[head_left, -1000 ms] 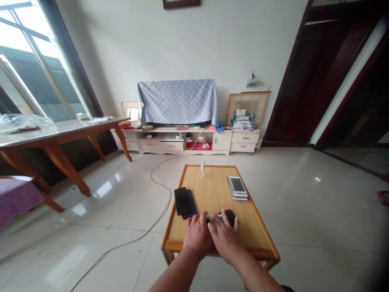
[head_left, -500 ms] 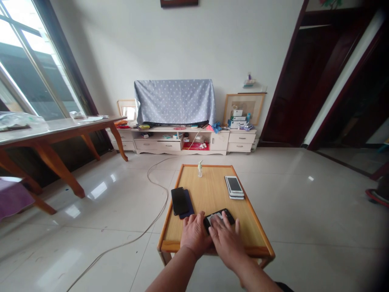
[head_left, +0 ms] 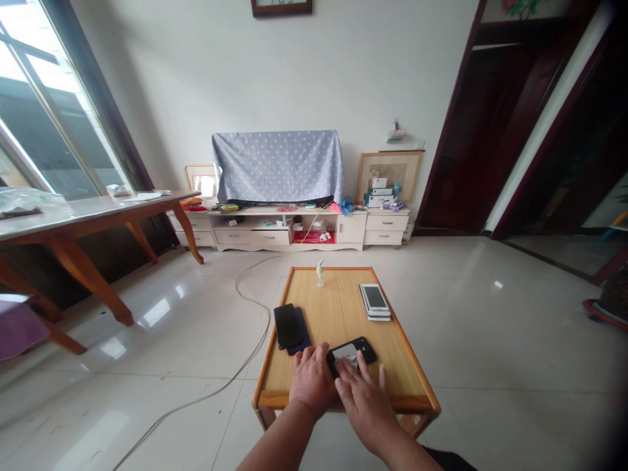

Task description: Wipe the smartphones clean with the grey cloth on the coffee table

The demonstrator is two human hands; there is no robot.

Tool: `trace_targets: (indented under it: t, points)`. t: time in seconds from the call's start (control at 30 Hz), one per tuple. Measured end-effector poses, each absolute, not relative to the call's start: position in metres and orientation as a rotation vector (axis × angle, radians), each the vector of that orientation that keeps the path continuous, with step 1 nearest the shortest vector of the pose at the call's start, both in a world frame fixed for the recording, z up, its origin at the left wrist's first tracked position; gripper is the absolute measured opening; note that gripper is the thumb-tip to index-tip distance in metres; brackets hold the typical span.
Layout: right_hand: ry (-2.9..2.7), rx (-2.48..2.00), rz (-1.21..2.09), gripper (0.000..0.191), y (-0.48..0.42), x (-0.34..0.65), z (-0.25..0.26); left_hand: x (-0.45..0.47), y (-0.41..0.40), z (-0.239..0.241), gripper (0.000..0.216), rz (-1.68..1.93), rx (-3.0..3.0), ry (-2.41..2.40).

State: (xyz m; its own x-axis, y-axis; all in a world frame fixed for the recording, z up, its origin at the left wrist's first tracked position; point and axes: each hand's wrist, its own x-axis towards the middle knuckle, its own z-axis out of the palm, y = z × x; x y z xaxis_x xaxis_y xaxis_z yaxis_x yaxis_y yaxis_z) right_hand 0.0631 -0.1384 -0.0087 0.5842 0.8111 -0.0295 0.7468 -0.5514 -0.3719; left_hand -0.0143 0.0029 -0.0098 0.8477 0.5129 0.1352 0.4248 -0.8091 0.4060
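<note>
At the near edge of the low wooden table (head_left: 275, 398), our left hand (head_left: 309, 383) rests with its fingers together against the black phone (head_left: 362, 348). Our right hand (head_left: 360, 400) lies flat on the phone, fingers slightly apart over a pale patch; cloth or sticker, we cannot tell. Work on this phone looks midway. Farther out, the dark phone stack (head_left: 288, 325), white phone stack (head_left: 375, 301) and small bottle (head_left: 320, 273) lie untouched.
</note>
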Motion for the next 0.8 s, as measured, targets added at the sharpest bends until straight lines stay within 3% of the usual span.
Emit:
trace_targets:
  t: [0.2,0.4,0.6,0.8]
  points:
    - [-0.905,-2.716,0.195,0.065,-0.156,0.097,-0.013,-0.013,0.001,-0.008,0.060,0.401,2.686,0.722]
    - [-1.279,-2.530,0.253,0.059,-0.153,0.071,-0.011,-0.014,0.001,-0.009,0.054,0.400,2.667,0.707]
    - [-1.016,-2.652,0.244,0.062,-0.146,0.083,-0.009,-0.015,0.001,-0.009,0.062,0.393,2.687,0.712]
    - [-1.322,-2.452,0.277,0.060,-0.137,0.061,-0.003,-0.016,0.004,-0.010,0.064,0.315,2.635,0.710]
